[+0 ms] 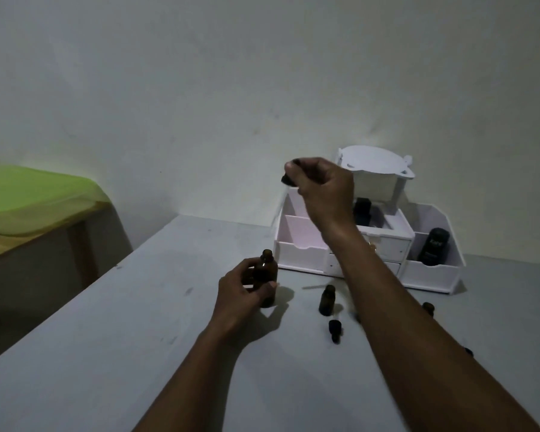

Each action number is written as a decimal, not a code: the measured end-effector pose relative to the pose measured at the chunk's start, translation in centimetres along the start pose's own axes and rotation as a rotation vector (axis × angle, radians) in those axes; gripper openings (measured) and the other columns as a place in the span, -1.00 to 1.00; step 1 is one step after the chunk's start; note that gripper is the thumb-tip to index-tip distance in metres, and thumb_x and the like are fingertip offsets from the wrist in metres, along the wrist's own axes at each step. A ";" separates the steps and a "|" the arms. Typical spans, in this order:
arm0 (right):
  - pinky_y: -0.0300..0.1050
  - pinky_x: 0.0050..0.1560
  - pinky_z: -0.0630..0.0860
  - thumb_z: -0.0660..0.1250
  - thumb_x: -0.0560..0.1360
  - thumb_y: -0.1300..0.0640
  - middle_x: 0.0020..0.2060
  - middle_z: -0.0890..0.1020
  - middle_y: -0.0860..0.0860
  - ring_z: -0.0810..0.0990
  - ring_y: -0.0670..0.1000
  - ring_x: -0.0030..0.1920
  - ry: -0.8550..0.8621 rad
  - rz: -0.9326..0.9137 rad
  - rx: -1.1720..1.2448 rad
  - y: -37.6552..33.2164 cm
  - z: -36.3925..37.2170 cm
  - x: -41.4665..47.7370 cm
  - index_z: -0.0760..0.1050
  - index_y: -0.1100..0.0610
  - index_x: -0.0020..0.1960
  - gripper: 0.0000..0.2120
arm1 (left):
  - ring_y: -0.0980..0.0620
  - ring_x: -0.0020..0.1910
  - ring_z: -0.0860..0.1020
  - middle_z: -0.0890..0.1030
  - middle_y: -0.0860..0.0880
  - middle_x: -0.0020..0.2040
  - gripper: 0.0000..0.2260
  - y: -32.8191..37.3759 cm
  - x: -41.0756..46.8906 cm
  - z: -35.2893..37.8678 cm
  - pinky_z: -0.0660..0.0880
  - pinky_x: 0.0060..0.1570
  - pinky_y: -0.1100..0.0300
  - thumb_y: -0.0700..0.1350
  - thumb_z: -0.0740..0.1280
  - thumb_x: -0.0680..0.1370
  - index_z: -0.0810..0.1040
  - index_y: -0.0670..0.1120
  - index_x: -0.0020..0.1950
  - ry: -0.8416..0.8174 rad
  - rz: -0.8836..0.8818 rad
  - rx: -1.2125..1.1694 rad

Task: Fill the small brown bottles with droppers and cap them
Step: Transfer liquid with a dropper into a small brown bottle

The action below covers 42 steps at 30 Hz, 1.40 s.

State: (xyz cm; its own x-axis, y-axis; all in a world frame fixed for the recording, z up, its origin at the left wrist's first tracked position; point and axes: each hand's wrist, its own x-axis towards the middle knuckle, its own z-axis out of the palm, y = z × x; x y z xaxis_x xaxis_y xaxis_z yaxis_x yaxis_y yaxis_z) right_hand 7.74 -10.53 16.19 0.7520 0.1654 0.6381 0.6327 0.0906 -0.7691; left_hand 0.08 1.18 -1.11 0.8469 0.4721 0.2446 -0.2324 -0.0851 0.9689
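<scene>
Left hand (240,294) is curled round a brown bottle (267,275), thumb on the near side, gripping it just in front of the white organizer (303,254). That bottle stands upright on the table (138,338), long axis vertical, its open neck pointing at the ceiling. The right hand (321,185) is lifted above the organizer's left end, wrist bent, its forearm reaching up across the organizer's front. Its fingertips pinch a dark dropper cap (288,179), which points down and to the left; I can't tell whether a pipette hangs beneath it.

In front of the organizer's middle a small brown bottle (327,302) stands upright and uncapped. Just nearer than that, a loose dropper (335,330) lies on its side, its length running away from the organizer. A second small bottle (428,308) peeks out from behind the right forearm.

The table is flat grey. A black container (434,247) sits in the organizer's right compartment. Behind the organizer rises a plain pale wall (200,88), and well off to its left a green cover (28,194) lies over a lower wooden stand.
</scene>
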 end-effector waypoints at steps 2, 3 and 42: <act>-0.22 -0.13 0.64 0.46 0.49 0.15 -0.23 0.73 -0.02 0.72 -0.14 -0.21 0.032 0.004 0.050 -0.5 -1.3 0.4 0.66 0.13 -0.05 -0.93 | 0.07 0.15 0.57 0.59 0.03 0.21 -0.48 0.1 0.2 -0.1 0.53 -0.03 0.32 -0.16 0.55 0.44 0.50 0.13 0.34 0.028 0.080 0.135; -0.22 -0.14 0.63 0.46 0.49 0.14 -0.22 0.73 0.00 0.72 -0.12 -0.20 0.043 0.011 0.063 -0.5 -2.1 0.4 0.66 0.14 -0.05 -0.93 | 0.07 0.21 0.54 0.56 0.05 0.25 -0.40 0.1 0.2 0.0 0.49 0.07 0.24 -0.09 0.56 0.43 0.45 0.11 0.42 0.084 0.150 0.218; -0.24 -0.10 0.64 0.49 0.46 0.16 -0.26 0.71 -0.13 0.72 -0.13 -0.22 -0.103 0.128 -0.182 7.9 -10.0 -2.8 0.66 0.01 -0.11 -0.94 | 0.16 -0.20 0.65 0.68 0.04 0.01 -0.73 0.4 -1.5 10.7 0.50 -0.41 0.44 -0.32 0.48 0.49 0.65 -0.09 0.15 -0.092 -0.284 0.010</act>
State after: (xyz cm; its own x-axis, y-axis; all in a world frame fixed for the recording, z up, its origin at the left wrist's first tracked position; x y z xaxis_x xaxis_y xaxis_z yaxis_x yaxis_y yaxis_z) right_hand 12.54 -20.10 8.68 0.8109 0.2644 0.5220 0.5637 -0.1140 -0.8181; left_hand 3.89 -8.96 -0.70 0.9174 0.3966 -0.0344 0.0243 0.0304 0.9992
